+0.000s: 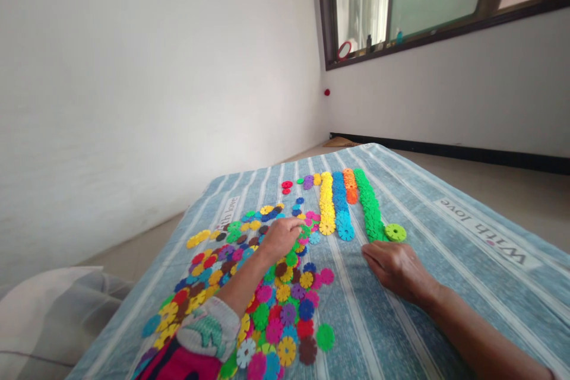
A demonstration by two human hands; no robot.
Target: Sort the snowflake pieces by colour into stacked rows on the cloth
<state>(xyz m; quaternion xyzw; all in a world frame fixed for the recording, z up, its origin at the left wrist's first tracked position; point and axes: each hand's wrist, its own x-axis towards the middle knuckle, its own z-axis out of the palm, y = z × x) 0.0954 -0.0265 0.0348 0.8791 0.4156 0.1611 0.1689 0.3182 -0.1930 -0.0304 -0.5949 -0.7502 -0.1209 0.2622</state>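
Currently, the person is working over a loose heap of plastic snowflake discs (276,314) spread across a blue striped cover (445,202). The left hand (280,239) is curling down onto the heap, its grip closing over the discs, though I cannot tell whether it is clenching one. The right hand (398,270) is lying flat on the cover, its grip released and empty, just beside a lime green disc (395,232) at the near end of the green row (369,208). Beside that row, the yellow row (326,205), blue row (341,208) and orange row (350,186) are running side by side. Picking from the heap looks like the step in hand; the next pick seems to call for fingertips freeing one disc from its overlapping neighbours.
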